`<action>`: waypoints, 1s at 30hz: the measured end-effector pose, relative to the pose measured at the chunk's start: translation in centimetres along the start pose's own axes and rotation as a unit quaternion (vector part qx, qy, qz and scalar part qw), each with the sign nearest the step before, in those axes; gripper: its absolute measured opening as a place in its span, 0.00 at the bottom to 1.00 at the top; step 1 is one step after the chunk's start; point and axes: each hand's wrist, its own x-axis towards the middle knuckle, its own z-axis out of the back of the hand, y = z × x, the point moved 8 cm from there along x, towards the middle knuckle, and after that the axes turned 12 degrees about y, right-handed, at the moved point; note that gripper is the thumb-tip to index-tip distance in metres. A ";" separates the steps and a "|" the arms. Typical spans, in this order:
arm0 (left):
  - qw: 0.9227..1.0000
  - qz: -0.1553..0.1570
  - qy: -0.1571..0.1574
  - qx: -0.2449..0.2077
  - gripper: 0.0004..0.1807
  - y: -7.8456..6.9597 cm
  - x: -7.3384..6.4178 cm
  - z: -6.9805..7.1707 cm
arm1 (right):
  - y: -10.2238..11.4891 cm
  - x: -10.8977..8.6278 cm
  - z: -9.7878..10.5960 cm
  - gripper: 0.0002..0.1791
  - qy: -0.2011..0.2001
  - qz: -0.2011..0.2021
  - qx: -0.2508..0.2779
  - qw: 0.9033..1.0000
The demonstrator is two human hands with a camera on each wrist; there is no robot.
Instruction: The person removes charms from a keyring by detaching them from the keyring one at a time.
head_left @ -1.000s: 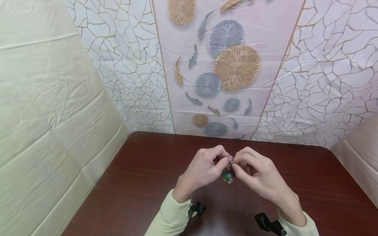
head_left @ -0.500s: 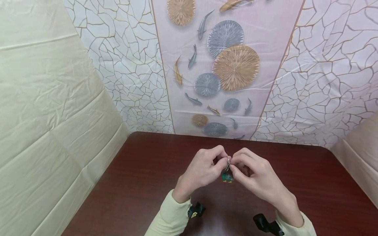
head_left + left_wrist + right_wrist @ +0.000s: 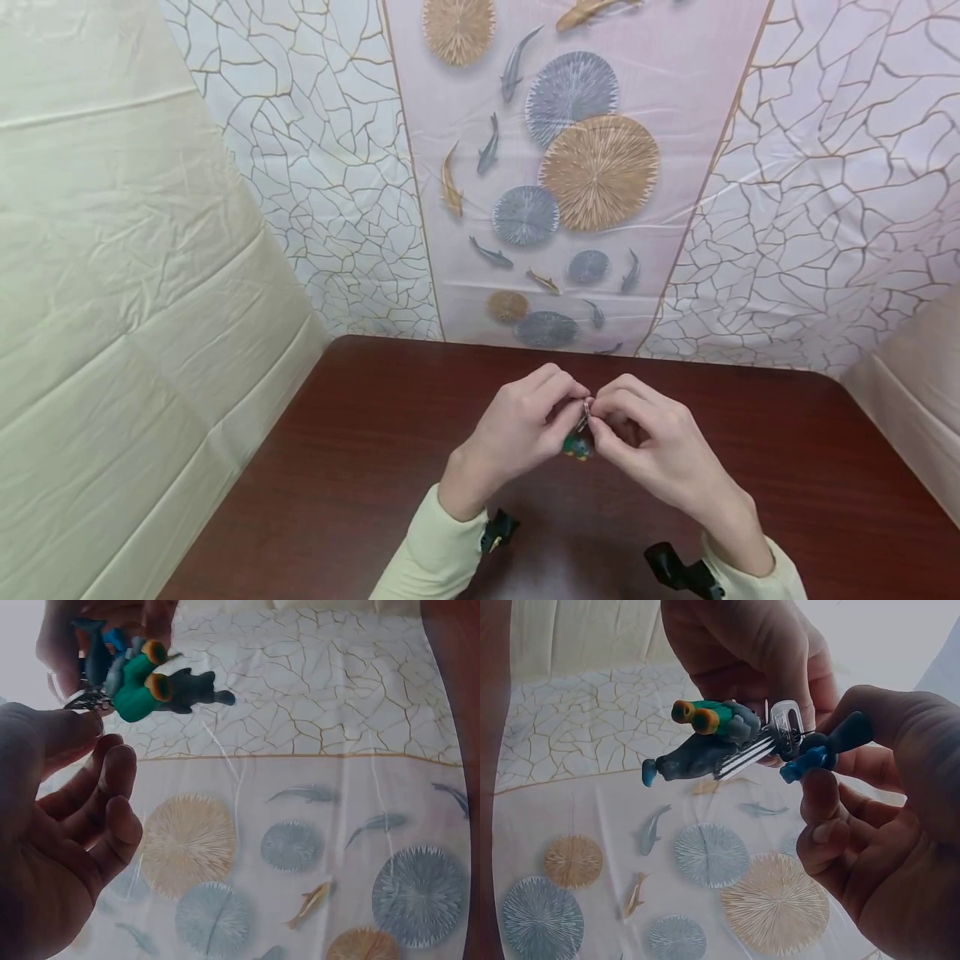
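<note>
1. Left hand (image 3: 517, 425) has its thumb and index finger drawn together, pinching at the metal fitting (image 3: 786, 726) of a bunch of small figures.
2. Right hand (image 3: 660, 442) meets it from the other side, fingertips also brought together in a narrow pinch; in the right wrist view they are at a dark-and-blue piece (image 3: 806, 761) beside the fitting. Which exact part each fingertip touches is partly hidden by overlap.
3. What matters most in space, I judge, is this: the fitting sits between the two sets of fingertips — the hands face each other across it, and neither is clearly nearer.
4. From that pinch the bunch runs outward. In the head view the green figure (image 3: 576, 447) with orange ends shows just below the fingertips, on the wearer's side, between the two thumbs.
5. In the right wrist view the long axis of the dark grey figure (image 3: 690, 757) points away from the right hand, out to that view's left; the green figure lies alongside it.
6. Both hands are over the dark red surface (image 3: 352, 500), with the patterned cloth (image 3: 525, 125) beyond its far edge.
</note>
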 end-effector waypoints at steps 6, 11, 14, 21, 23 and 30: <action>1.000 0.014 0.001 -0.019 0.05 0.2 0.0 -0.2 | -0.1 -0.1 -0.1 0.06 0.005 -0.005 0.008 1.000; 0.997 0.046 0.014 -0.065 0.06 0.7 -0.1 -0.4 | -0.1 -0.1 -0.1 0.06 0.009 -0.005 0.010 1.000; 0.994 0.062 0.021 -0.086 0.06 0.9 -0.1 -0.6 | -0.1 -0.1 -0.2 0.05 0.010 -0.003 0.011 1.000; 0.990 0.089 0.031 -0.106 0.06 1.4 -0.2 -1.0 | -0.2 -0.1 -0.3 0.07 0.010 -0.003 -0.001 1.000; 0.989 0.096 0.033 -0.107 0.07 1.5 -0.3 -1.1 | -0.2 -0.1 -0.4 0.07 0.011 -0.005 -0.007 1.000; 0.987 0.118 0.029 -0.106 0.07 1.9 -0.3 -1.1 | -0.1 0.0 -0.5 0.04 0.021 -0.010 -0.019 1.000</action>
